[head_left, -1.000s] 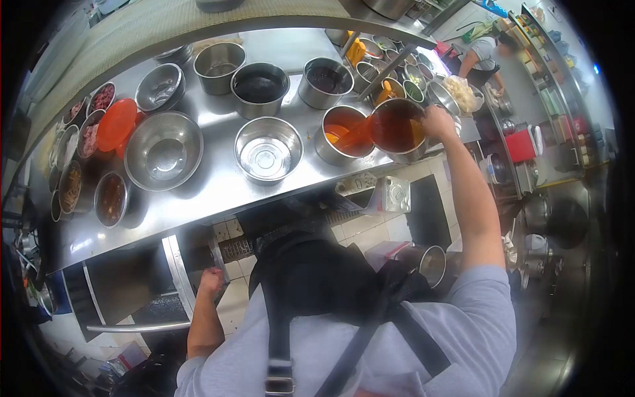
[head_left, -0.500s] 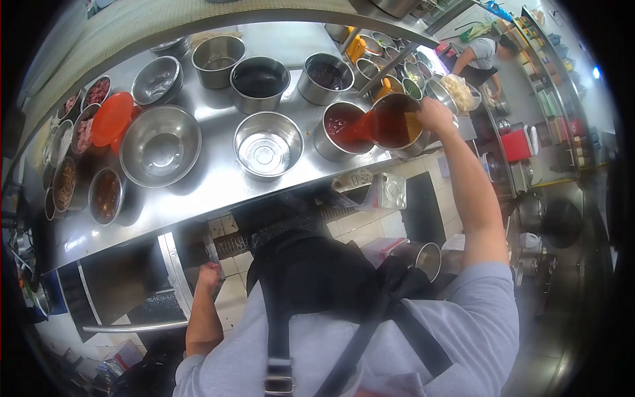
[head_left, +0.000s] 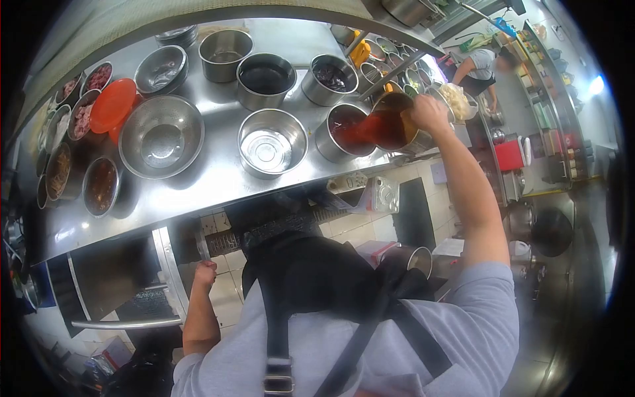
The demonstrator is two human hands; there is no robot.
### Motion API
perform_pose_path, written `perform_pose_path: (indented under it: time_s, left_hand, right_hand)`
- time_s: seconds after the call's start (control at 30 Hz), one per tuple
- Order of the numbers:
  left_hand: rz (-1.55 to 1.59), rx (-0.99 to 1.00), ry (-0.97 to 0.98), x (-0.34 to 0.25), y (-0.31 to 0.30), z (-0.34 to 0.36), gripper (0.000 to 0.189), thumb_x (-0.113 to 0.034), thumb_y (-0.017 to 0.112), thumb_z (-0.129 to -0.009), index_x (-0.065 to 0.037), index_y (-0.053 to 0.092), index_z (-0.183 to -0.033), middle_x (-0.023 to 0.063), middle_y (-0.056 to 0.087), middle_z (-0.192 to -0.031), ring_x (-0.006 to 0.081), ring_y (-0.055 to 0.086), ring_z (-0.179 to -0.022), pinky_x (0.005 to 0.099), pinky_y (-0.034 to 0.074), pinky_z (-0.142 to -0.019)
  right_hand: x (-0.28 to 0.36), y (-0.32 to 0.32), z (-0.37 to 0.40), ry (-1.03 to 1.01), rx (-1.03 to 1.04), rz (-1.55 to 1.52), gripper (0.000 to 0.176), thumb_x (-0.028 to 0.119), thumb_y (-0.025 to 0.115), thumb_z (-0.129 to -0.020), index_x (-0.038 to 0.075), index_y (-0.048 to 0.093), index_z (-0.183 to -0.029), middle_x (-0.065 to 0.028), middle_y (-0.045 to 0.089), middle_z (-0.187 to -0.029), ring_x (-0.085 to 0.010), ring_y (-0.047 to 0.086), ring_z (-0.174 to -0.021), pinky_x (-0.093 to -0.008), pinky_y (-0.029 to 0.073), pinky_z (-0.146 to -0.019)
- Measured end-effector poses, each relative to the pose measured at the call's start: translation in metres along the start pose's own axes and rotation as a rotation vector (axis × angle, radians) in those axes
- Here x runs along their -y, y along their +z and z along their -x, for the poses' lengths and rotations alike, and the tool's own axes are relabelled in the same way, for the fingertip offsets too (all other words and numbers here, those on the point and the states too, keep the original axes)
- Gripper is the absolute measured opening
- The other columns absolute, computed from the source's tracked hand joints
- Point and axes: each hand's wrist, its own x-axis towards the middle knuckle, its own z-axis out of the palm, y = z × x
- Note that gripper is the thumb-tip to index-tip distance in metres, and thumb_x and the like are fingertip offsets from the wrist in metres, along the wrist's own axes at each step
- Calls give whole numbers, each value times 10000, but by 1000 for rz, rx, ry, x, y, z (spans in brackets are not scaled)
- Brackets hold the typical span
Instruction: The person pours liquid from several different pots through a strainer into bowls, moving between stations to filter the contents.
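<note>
My right hand (head_left: 430, 114) grips the rim of a steel pot (head_left: 418, 140), tilted to the left. Red liquid (head_left: 372, 130) pours from it into an upright steel pot (head_left: 325, 140) on the counter. Left of that stands a steel pot (head_left: 272, 141) with a shiny bare bottom. Behind are a pot of dark liquid (head_left: 266, 78) and another pot with dark contents (head_left: 329, 79). My left hand (head_left: 206, 272) hangs below the counter's front edge with its fingers curled; whether it holds anything is too small to tell.
The steel counter (head_left: 165, 202) carries a wide metal bowl (head_left: 162, 140), a red plastic bowl (head_left: 112, 106) and several bowls of meat at the left. A co-worker (head_left: 477, 69) stands at the upper right near shelves. A metal shelf edge (head_left: 278, 20) crosses overhead.
The view has shifted slightly. Red liquid still pours from the tilted pot, and less of it shows inside. My right hand has stayed on its rim.
</note>
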Motion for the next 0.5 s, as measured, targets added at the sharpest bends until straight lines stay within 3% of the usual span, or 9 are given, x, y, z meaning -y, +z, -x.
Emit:
perform_pose_path:
  time_s: [0.07, 0.2, 0.37, 0.5]
  left_hand:
    - [-23, -68, 1, -3, 4, 4, 54, -130, 614, -818, -79, 616, -801, 12, 533, -590, 121, 497, -447, 301, 385, -374]
    - [27, -30, -3, 8, 3, -5, 45, -117, 605, -820, -83, 615, -791, 12, 528, -601, 128, 502, -474, 303, 392, -386]
    - [-5, -130, -42, -17, 5, 24, 48, -104, 594, -817, -80, 619, -850, 22, 536, -639, 132, 516, -532, 305, 397, -408]
    - [11, -109, -3, 11, 1, 5, 66, -106, 598, -818, -78, 621, -873, 19, 534, -639, 132, 510, -527, 301, 392, -410]
  right_hand:
    - [7, -3, -2, -26, -19, 19, 229, 194, 604, -801, 9, 694, -901, -208, 682, -1012, -387, 673, -919, -480, 537, -773]
    - [22, -13, -2, -67, -33, 44, 222, 191, 594, -801, 9, 696, -877, -209, 683, -990, -396, 678, -889, -489, 538, -754]
    - [41, -25, -2, -123, -100, 90, 202, 133, 605, -772, 1, 705, -888, -211, 695, -964, -394, 694, -862, -475, 567, -719]
    - [50, -23, -6, -145, -119, 107, 188, 109, 597, -775, 5, 710, -883, -216, 696, -947, -388, 699, -841, -460, 573, -701]
